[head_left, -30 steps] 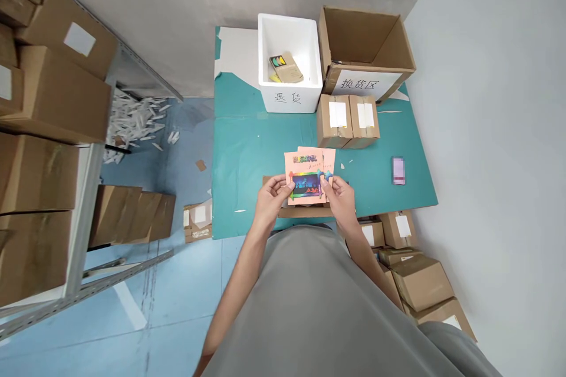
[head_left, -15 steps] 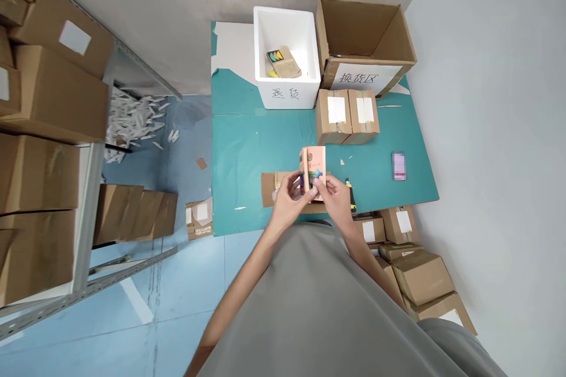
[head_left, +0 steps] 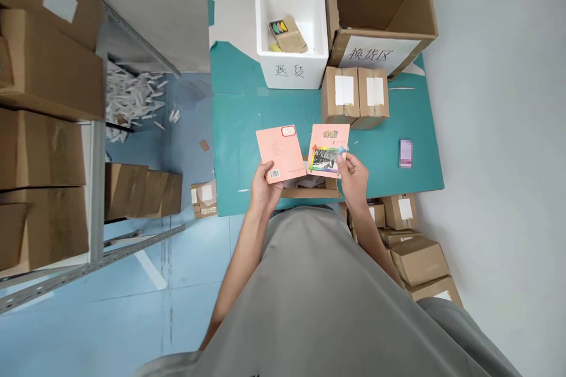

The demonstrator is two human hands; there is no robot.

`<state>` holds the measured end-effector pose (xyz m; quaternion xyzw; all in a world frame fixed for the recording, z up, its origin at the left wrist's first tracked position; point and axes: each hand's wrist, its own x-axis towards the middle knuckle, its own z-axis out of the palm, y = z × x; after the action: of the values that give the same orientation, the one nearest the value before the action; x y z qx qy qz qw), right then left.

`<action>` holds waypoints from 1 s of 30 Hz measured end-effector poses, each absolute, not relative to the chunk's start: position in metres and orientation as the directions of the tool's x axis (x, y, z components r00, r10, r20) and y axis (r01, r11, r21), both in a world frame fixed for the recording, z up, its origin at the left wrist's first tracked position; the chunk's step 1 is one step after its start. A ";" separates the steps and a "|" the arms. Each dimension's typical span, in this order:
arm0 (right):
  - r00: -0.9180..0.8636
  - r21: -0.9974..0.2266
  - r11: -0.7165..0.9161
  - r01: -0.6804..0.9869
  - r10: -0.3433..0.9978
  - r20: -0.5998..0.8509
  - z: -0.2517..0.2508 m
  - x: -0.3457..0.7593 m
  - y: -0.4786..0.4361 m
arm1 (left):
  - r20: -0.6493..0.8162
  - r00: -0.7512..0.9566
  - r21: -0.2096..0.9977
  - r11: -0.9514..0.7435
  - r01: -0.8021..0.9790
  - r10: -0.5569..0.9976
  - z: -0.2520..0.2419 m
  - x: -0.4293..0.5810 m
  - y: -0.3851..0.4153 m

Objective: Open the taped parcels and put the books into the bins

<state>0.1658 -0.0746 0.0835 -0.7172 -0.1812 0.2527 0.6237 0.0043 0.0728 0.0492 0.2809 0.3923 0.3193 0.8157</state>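
Note:
My left hand (head_left: 265, 188) grips the lower left corner of a pink booklet (head_left: 281, 152) with a barcode and a red-edged label. A second pink booklet (head_left: 328, 144), with a rainbow-framed dark picture on it, is pinched in my right hand (head_left: 352, 179) at its lower right. The two booklets are held side by side, a narrow gap between them. Below them lies an open cardboard box (head_left: 312, 192) at the near edge of the green table (head_left: 239, 112), partly hidden by the booklets.
A white foam box (head_left: 292, 70) with booklets inside and a large open carton (head_left: 384, 50) stand at the back. Two small taped boxes (head_left: 340, 94) sit before them. A phone (head_left: 405, 154) lies at right. Cartons (head_left: 53, 153) fill the left shelf.
The pink booklets, held together between both hands before, are now apart, one in each hand. My hands have moved away from each other. The camera view has shifted.

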 end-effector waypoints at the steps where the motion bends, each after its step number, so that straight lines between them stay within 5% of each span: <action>1: 0.803 -0.986 -0.156 -0.058 0.579 -0.139 0.081 0.166 -0.074 | -0.462 0.487 0.705 0.640 -0.305 0.741 0.049 0.004 0.073; 22: 0.660 -0.974 -0.148 -0.173 0.716 -0.226 0.081 0.139 -0.059 | -0.376 0.585 0.807 0.564 -0.174 0.719 0.057 0.016 0.051; 30: 0.788 -0.929 -0.277 0.244 0.615 0.024 0.092 0.125 -0.055 | -0.210 0.522 0.966 0.258 -0.020 0.827 0.068 0.014 0.043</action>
<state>0.1248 -0.0548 0.0921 -0.7799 -0.2755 0.1734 0.5346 0.0144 0.0425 0.0678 0.5275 0.3825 0.3044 0.6948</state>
